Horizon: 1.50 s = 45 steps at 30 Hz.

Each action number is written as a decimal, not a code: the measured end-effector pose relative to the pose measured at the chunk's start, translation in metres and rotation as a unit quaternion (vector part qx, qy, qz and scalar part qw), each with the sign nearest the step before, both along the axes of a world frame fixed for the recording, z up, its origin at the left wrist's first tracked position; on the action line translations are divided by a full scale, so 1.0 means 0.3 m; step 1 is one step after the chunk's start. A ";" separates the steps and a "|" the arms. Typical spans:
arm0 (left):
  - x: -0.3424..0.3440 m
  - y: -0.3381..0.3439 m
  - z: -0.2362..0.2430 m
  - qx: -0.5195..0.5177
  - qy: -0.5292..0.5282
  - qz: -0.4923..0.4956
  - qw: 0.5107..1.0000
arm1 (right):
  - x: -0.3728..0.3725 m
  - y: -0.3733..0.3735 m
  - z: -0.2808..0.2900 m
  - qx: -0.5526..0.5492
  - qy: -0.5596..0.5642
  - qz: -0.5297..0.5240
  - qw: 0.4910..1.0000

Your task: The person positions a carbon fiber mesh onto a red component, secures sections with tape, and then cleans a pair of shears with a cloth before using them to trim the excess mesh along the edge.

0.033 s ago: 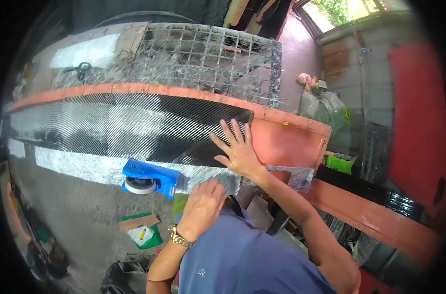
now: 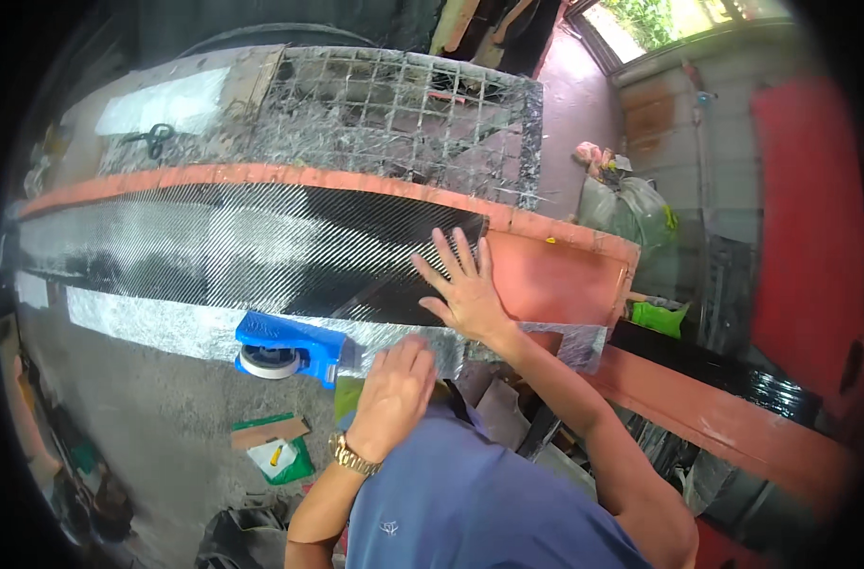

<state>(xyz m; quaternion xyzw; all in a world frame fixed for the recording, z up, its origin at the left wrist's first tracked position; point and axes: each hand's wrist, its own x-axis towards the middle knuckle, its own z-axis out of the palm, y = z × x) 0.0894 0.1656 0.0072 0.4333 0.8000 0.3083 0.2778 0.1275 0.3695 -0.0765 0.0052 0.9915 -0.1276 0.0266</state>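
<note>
Left hand [image 2: 396,391] nudged slightly forward, hold unclear; right hand [image 2: 468,299], spread open, could skew the black cloth [image 2: 351,237] by sliding.

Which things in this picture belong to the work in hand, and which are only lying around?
Seemingly part of the work:
black woven sheet, under the right hand
orange panel, beneath the sheet
blue tape dispenser, near the left hand

Apparently just lying around:
dark scissors
plastic bag

Woven sheet [image 2: 366,242]: black, glossy, diagonal-ribbed | spread lengthwise | on orange form [image 2: 557,277], form's right end uncovered
</note>
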 end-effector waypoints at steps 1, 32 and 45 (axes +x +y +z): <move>0.007 0.027 -0.038 0.016 0.031 0.025 0.999 | 0.003 0.025 0.002 -0.006 0.010 -0.007 1.000; -0.017 0.329 -0.285 -0.001 0.146 0.110 0.983 | -0.150 0.205 0.040 -0.064 0.078 -0.138 0.985; -0.016 0.315 -0.281 0.000 0.128 0.122 0.984 | -0.149 0.276 0.105 -0.217 -0.004 -0.226 0.950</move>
